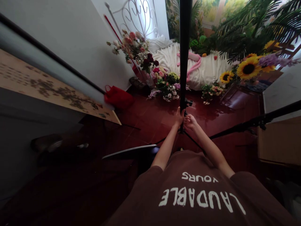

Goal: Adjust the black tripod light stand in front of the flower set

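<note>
Far left: black bar running diagonally down to the right. Below it, pale printed panel, tilted, flower pattern and small marks on its face. Just right of the bar's low end, red bag on the red floor. Nearer, dark flat piece with a pale rim.

Then tall bouquet, pink, white and dark red, in front of scrolled metal frame. Next, low flower cluster at the foot of white cloth.

Center: left hand wrapped around black stand, grasping its lower shaft. Stand upright in front of the body, splayed legs below both hands. Right hand touching the stand's right side, fingers curled at a small fitting; cannot tell whether gripping it, contact hidden. Pink fluffy item behind, on the cloth. Brown shirt underneath, white lettering.

Right: sunflowers below palm leaves. Second black pole slanting up to the right edge, cardboard box just below.
</note>
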Tool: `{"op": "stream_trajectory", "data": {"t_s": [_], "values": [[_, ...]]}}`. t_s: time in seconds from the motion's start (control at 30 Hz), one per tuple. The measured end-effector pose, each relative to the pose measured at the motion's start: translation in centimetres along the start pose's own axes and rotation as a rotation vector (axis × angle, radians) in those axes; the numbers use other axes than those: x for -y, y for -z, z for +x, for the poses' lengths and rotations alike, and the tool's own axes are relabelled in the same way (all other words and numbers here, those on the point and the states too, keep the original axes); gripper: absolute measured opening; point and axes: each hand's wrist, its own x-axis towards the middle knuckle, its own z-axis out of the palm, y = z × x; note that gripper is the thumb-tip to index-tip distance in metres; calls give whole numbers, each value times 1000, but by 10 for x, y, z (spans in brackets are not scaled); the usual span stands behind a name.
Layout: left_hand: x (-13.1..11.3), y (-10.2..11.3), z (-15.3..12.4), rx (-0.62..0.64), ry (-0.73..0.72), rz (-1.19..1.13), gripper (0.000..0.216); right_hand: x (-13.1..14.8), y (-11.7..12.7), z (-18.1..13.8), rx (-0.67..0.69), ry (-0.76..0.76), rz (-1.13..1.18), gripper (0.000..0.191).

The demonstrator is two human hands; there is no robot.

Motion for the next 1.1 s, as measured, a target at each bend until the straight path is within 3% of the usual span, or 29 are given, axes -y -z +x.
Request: {"op": "stream_trajectory", "data": {"t_s": [0.17, 0.3, 0.43, 0.53, 0.6, 0.7, 0.8, 0.9, 1.1], "values": [[-14, 3, -4, 2, -1, 0, 67, -4, -2, -15, -75, -26, 126, 34], [-19, 1, -11, -35, 35, 23, 63, -8, 15, -34, -172, 7, 85, 26], [-15, -8, -32, -162, -17, 28, 62, -14, 62, -61, -303, 95, -26, 20], [1, -21, -60, -188, 67, 41, 66, -18, 110, -91, -438, 204, -11, 21], [15, -32, -79, -110, 171, 67, 66, -19, 143, -115, -522, 268, 38, 21], [29, -53, -103, 117, 303, 148, 65, -17, 183, -156, -654, 384, 116, 21], [25, -81, -115, 355, 316, 210, 60, -14, 206, -193, -770, 493, 166, 20], [3, -115, -117, 535, 172, 195, 56, -15, 216, -220, -837, 599, 154, 17], [-75, -179, -118, 801, -333, -82, 49, 2, 211, -241, -887, 765, -30, 10]]}}
